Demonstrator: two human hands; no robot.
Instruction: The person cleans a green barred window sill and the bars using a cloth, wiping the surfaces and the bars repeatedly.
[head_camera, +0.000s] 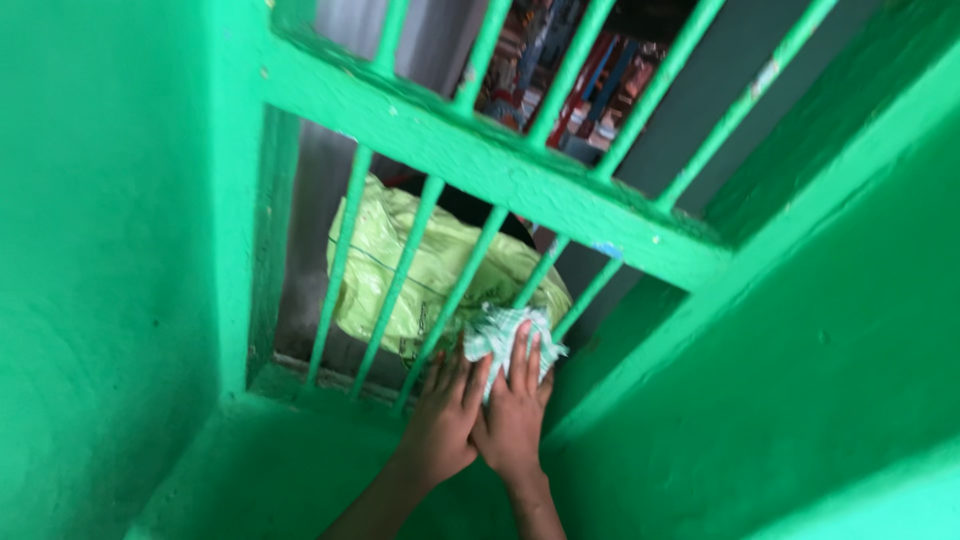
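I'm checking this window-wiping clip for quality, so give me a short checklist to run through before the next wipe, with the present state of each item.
1. Cloth pressed against the green bars: ok, it sits at the lower bars.
2. Right hand on the cloth: ok, fingers spread over it.
3. Left hand placed: ok, beside the right hand, by the cloth's edge.
4. Yellow-green bag clear of the cloth: cannot tell, it lies just behind the bars.
5. Sill free of dirt: cannot tell, picture blurred.
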